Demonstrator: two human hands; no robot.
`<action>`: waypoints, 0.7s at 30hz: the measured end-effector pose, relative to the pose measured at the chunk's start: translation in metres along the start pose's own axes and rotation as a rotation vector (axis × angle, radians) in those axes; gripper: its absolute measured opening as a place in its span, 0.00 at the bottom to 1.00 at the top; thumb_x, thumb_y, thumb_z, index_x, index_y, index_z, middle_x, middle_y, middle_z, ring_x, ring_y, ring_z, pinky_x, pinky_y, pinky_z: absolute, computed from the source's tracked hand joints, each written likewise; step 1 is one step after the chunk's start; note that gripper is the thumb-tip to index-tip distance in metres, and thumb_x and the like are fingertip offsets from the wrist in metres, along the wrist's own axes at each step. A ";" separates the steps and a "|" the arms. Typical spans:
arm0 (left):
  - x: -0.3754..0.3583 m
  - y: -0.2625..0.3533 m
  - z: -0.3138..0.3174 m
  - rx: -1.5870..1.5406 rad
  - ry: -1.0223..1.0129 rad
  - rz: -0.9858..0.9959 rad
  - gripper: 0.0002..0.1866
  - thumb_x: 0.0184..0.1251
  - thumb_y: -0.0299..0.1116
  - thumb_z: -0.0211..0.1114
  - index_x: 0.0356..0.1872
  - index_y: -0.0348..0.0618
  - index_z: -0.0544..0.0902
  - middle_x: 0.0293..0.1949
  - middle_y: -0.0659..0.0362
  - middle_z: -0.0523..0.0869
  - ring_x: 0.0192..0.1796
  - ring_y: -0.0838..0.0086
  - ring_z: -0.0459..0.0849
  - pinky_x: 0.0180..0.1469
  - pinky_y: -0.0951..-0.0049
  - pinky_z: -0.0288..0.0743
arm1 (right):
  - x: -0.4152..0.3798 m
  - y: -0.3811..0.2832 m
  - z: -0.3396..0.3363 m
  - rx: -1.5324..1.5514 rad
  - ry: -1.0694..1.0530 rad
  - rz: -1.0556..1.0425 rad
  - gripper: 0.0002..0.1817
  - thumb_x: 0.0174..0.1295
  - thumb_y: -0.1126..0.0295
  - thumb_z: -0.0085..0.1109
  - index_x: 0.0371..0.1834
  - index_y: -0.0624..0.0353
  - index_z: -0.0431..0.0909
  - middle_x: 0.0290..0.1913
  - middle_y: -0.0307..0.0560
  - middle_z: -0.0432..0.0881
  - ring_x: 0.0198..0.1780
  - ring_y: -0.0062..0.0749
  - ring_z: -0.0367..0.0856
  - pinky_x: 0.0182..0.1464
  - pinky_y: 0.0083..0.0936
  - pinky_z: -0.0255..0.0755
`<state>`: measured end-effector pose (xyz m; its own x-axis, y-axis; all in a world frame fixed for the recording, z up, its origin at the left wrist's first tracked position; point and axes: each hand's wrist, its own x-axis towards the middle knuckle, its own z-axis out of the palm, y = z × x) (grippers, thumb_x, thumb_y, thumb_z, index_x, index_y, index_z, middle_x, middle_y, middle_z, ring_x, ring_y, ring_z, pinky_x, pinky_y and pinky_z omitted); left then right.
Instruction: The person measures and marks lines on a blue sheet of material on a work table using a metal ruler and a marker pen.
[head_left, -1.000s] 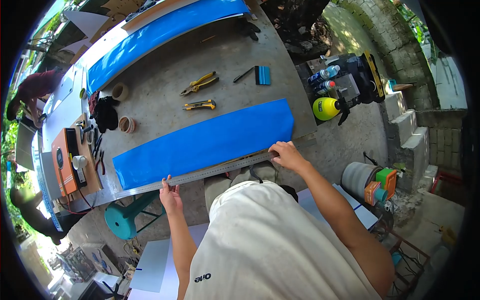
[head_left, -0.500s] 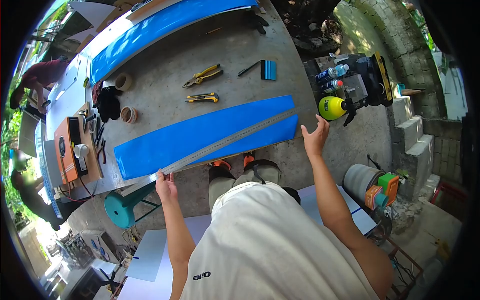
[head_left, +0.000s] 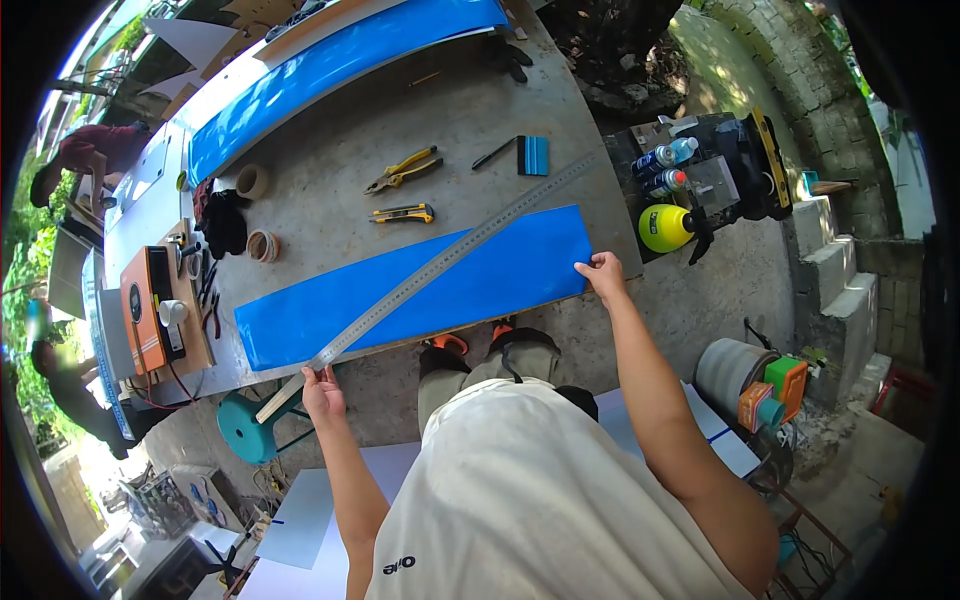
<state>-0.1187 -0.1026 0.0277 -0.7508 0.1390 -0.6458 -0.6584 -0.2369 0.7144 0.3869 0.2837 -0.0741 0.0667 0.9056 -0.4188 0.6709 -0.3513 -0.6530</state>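
Observation:
A long metal ruler [head_left: 455, 255] lies slanted across a blue sheet [head_left: 500, 272] at the near edge of the grey table [head_left: 330, 140]. My left hand [head_left: 323, 393] grips the ruler near its lower left end, which sticks out past the table edge. At the sheet's right end, my right hand [head_left: 603, 276] pinches the corner between thumb and fingers. Beyond the sheet lie a yellow utility knife [head_left: 403, 214], yellow-handled pliers [head_left: 403, 169] and a blue squeegee [head_left: 532, 155].
Another blue-covered panel [head_left: 340, 65] spans the far side. An orange device [head_left: 147, 305] and tape rolls [head_left: 262, 246] sit at left, a teal stool [head_left: 245, 430] below. A yellow spray bottle [head_left: 665, 228] stands right. Two people are at the far left.
The ruler has swung to a steeper slant, its far end now beyond the sheet and its near end farther out. My right hand has moved left onto the sheet's corner and closed.

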 end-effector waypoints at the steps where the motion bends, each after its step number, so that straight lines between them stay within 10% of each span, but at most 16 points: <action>1: -0.002 0.000 -0.002 -0.004 -0.005 0.009 0.18 0.91 0.40 0.54 0.62 0.35 0.78 0.58 0.55 0.84 0.58 0.68 0.85 0.59 0.71 0.89 | 0.003 0.000 0.000 0.001 -0.003 -0.005 0.29 0.52 0.60 0.88 0.51 0.66 0.85 0.45 0.49 0.87 0.47 0.37 0.86 0.54 0.35 0.82; 7: -0.013 -0.003 -0.015 -0.022 -0.009 0.027 0.19 0.90 0.41 0.55 0.64 0.34 0.78 0.59 0.54 0.84 0.59 0.68 0.85 0.58 0.70 0.89 | 0.015 -0.002 -0.005 0.180 -0.128 -0.019 0.21 0.56 0.67 0.86 0.44 0.64 0.82 0.43 0.45 0.86 0.46 0.31 0.86 0.47 0.34 0.82; 12: -0.010 -0.012 -0.031 -0.009 0.003 0.020 0.19 0.90 0.41 0.56 0.64 0.34 0.78 0.58 0.54 0.85 0.59 0.68 0.86 0.58 0.70 0.89 | 0.016 -0.022 -0.015 0.601 -0.266 0.100 0.26 0.67 0.74 0.76 0.63 0.62 0.73 0.49 0.46 0.85 0.47 0.27 0.86 0.47 0.29 0.84; 21: -0.010 -0.011 -0.050 -0.034 -0.028 0.019 0.16 0.88 0.40 0.59 0.60 0.36 0.81 0.55 0.56 0.85 0.58 0.70 0.86 0.60 0.70 0.90 | 0.006 -0.036 -0.032 1.067 -0.411 0.223 0.33 0.71 0.72 0.73 0.76 0.66 0.68 0.67 0.51 0.81 0.68 0.38 0.81 0.75 0.39 0.74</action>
<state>-0.1015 -0.1492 0.0127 -0.7647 0.1606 -0.6240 -0.6420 -0.2727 0.7165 0.3869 0.3095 -0.0325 -0.2709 0.7218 -0.6369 -0.3005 -0.6920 -0.6564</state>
